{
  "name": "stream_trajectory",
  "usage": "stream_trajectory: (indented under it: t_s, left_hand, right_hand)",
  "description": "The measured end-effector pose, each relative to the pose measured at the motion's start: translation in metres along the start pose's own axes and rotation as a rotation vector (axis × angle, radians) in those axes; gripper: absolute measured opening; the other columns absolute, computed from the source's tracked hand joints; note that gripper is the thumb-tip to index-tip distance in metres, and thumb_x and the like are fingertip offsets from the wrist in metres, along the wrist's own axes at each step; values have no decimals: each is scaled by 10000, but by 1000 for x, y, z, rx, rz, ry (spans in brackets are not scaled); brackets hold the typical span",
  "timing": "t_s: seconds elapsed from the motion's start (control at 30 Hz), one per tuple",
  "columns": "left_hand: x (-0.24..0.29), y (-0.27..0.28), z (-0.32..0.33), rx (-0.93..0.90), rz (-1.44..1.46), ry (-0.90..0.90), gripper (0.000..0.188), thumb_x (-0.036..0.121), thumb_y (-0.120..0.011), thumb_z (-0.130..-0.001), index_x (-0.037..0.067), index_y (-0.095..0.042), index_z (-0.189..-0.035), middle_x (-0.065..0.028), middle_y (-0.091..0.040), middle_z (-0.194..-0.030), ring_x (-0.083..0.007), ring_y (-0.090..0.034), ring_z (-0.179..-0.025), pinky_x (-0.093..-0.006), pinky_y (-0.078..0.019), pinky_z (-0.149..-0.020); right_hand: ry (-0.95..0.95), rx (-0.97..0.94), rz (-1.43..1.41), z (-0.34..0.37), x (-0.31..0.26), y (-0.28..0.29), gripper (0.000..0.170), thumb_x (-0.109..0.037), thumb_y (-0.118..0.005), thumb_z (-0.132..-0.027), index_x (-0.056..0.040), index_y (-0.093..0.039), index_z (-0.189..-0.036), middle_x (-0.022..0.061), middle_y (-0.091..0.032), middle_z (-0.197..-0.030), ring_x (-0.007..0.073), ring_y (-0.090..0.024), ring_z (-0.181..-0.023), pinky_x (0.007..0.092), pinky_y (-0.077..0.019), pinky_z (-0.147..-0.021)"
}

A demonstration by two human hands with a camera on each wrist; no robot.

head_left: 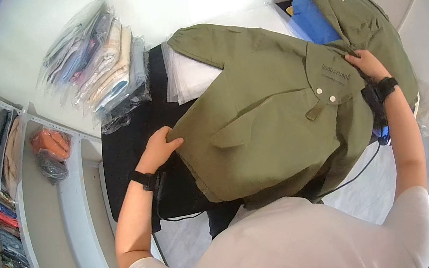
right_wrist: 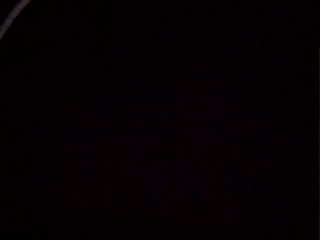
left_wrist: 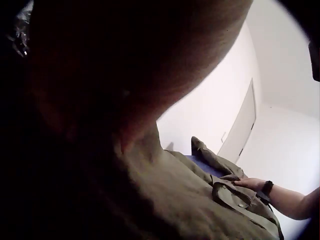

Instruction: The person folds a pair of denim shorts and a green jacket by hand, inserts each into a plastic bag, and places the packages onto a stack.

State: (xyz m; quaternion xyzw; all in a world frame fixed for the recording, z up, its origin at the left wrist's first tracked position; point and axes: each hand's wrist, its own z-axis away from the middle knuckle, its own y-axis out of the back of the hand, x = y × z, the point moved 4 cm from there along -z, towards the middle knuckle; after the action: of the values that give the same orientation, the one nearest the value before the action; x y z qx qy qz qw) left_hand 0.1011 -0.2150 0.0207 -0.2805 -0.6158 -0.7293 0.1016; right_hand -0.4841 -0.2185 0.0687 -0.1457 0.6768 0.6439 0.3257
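Note:
An olive-green jacket (head_left: 256, 110) lies spread across the black table, one sleeve stretched toward the back left. Small dark lettering and two pale snaps show on its flap. My left hand (head_left: 157, 150) pinches the jacket's left edge between thumb and fingers. On the far side, my right hand (head_left: 369, 65) grips the cloth beside the lettered flap, its fingertips partly hidden in the folds. The left wrist view shows the same jacket (left_wrist: 175, 185) running away from the dark, close left hand toward the right hand (left_wrist: 250, 184). The right wrist view is almost wholly black.
Plastic-bagged folded clothes (head_left: 108, 72) are piled at the table's back left. Clear plastic bags (head_left: 188, 76) lie partly under the sleeve. More olive cloth (head_left: 371, 17) and a blue item (head_left: 314, 15) are at the back right. Shelves (head_left: 32, 164) of clothes stand left; a cable (head_left: 355, 176) hangs near the right arm.

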Motion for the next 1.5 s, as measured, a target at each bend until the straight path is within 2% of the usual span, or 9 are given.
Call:
stream_trajectory:
  t_s: [0.27, 0.53, 0.73, 0.8, 1.03, 1.17, 1.23, 1.33, 1.5]
  left_hand:
    - [-17, 20, -2, 226, 412, 110, 178, 127, -621, -847, 3, -547, -950, -61, -575, -828, -146, -548, -731, -289, -439, -628]
    - [-61, 75, -50, 458, 292, 72, 252, 149, -656, -817, -28, -569, -973, -154, -617, -914, -224, -577, -844, -341, -446, -752]
    - [-73, 73, -65, 479, 38, 162, 425, 201, -650, -832, -24, -516, -1166, -198, -602, -1080, -320, -579, -999, -372, -444, -874]
    - [-56, 72, -35, 644, -293, -180, 536, 220, -656, -824, -25, -459, -1259, -209, -562, -1177, -342, -533, -1107, -371, -408, -959]
    - [33, 18, 125, 196, -49, -183, 472, -51, -625, -736, 30, -543, -1194, -165, -489, -1312, -326, -406, -1280, -402, -331, -1057]
    - [8, -37, 181, 290, 94, -120, 262, -24, -621, -783, 10, -609, -1043, -147, -608, -1126, -278, -579, -1059, -362, -449, -898]
    - [-23, -65, 201, 341, 442, 256, 123, 71, -588, -871, -15, -629, -949, -113, -658, -987, -191, -629, -885, -307, -479, -759]
    - [-16, -84, 206, 368, 596, 403, 227, 173, -535, -934, -27, -641, -923, -87, -671, -934, -136, -626, -817, -271, -472, -695]
    - [-6, -128, 203, 140, 734, 410, 308, 193, -546, -931, -26, -570, -1146, -118, -612, -1138, -168, -565, -1023, -306, -433, -884]
  right_hand:
    - [24, -166, -871, -3, -21, -2, 420, -371, -549, -929, 5, -620, -1101, 69, -652, -1058, 149, -605, -919, 273, -469, -836]
    - [129, -107, -1021, -26, -22, -12, 438, -352, -520, -945, 33, -587, -1144, 90, -621, -1143, 170, -591, -984, 277, -440, -891]
    - [108, -73, -459, -5, -42, -26, 414, -295, -533, -934, 25, -545, -1197, 132, -616, -1155, 218, -601, -990, 311, -445, -889]
    - [259, 211, 31, 15, -39, -11, 423, -257, -558, -913, -11, -501, -1253, 189, -609, -1150, 271, -612, -995, 347, -463, -874]
    - [4, -6, -148, 162, 3, -10, 236, -180, -573, -913, 40, -629, -978, 76, -671, -849, 128, -613, -793, 271, -478, -730]
    - [-150, -160, -216, 220, 58, -60, 332, -284, -579, -912, 41, -639, -881, 62, -653, -767, 130, -594, -725, 277, -471, -687]
    - [-159, -241, -337, 237, 62, -95, 393, -346, -569, -913, 26, -589, -1042, 88, -646, -941, 168, -597, -865, 303, -458, -785]
    - [-170, -275, -803, 251, 72, -146, 496, -366, -552, -918, -1, -471, -1243, 116, -568, -1182, 203, -543, -1064, 339, -403, -913]
    - [-243, -116, -1266, 245, 83, -180, 593, -312, -591, -906, -28, -359, -1372, 82, -460, -1355, 190, -458, -1215, 343, -339, -1022]
